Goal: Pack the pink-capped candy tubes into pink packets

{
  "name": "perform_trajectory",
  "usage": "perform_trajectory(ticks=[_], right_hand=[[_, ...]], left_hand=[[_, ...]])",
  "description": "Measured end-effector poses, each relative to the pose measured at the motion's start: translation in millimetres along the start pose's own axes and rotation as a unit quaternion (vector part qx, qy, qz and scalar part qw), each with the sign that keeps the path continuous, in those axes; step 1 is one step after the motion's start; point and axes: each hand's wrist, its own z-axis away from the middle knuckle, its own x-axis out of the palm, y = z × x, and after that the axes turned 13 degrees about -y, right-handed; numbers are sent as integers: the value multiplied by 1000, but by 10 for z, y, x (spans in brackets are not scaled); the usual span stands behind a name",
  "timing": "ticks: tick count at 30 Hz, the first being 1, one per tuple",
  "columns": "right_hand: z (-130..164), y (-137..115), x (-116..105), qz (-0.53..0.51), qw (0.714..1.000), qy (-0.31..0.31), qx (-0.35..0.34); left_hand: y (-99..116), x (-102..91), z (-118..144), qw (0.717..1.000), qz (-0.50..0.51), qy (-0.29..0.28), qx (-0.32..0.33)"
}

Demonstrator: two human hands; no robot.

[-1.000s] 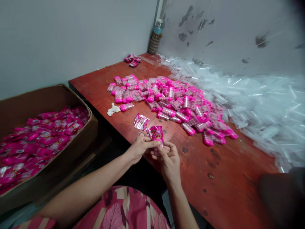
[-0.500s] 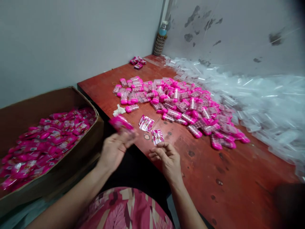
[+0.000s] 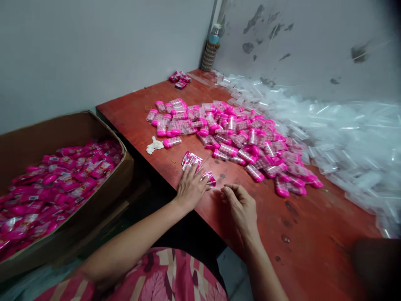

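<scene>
The left hand (image 3: pixel 191 188), spread and gripping nothing, touches crinkled, shiny pink foil wrappers (image 3: pixel 209 178) near the red wooden table (image 3: pixel 326 251)'s left edge; the pink packet it held half a second ago is gone from it. The right hand (image 3: pixel 242 205) curls just right, contents unclear. Smooth, pink-capped clear bottles (image 3: pixel 230 138) heap beyond.

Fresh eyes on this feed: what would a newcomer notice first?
Probably the heap of pink-capped containers across the middle of the red table, with clear plastic pieces banked along the wall to its right. Then the open cardboard box of pink packets at the left. At the near edge, the left hand spreads over pink sachets, the right hand beside it.
</scene>
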Motion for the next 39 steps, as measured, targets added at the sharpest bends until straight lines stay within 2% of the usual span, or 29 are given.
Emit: perform_trajectory(ticks=[3,5,8,11,13,16,18,19,20,21,22,24,26,27,28,30,32,35,37,38,39], right_hand=[[-42,25,11,-33,999,-1,7],[-97,9,28,-85,996,-27,8],[-171,-54,33,-176,983,-52,7],[-186,-96,24,-224,973,-47,-14],[-172,-92,17,-224,972,-57,-26],[-174,-64,-68,-157,982,-97,-41],[-234,-52,-250,-20,992,-92,-79],[-288,-48,-389,78,988,-76,-107],[-357,-44,-554,191,971,-42,-139],[-437,-37,-738,306,937,-13,-169],[-524,-26,-930,409,893,-15,-186],[-696,6,-1284,566,793,-66,-217],[-835,45,-1535,658,696,-139,-251],[-886,63,-1610,685,657,-169,-266],[-923,76,-1650,702,626,-190,-281],[-961,92,-1646,717,590,-214,-305],[-969,99,-1569,715,578,-224,-323],[-959,112,-1396,696,591,-228,-338],[-923,114,-1248,676,619,-226,-330],[-884,109,-1156,662,644,-216,-318],[-822,96,-1049,640,680,-195,-298]], left_hand=[[2,-24,-2,1000,10,-19,5],[60,-40,13,999,18,-27,18],[184,-34,42,998,56,-10,23],[266,-18,53,987,154,28,-41],[275,-5,42,968,225,-6,-108],[248,21,20,932,298,-95,-182],[229,34,16,918,323,-99,-208],[225,36,20,914,330,-91,-217],[225,37,26,911,336,-81,-224],[230,36,35,907,342,-74,-233],[240,35,46,902,351,-69,-242],[267,31,67,886,380,-56,-259],[296,25,82,864,419,-41,-278],[308,21,85,850,442,-30,-285],[317,16,86,835,468,-16,-289],[325,2,77,804,517,18,-292],[315,-12,58,776,556,55,-293],[269,-28,27,742,595,97,-292],[230,-39,15,728,614,119,-282],[213,-47,11,721,621,130,-278],[200,-55,10,715,626,142,-276]])
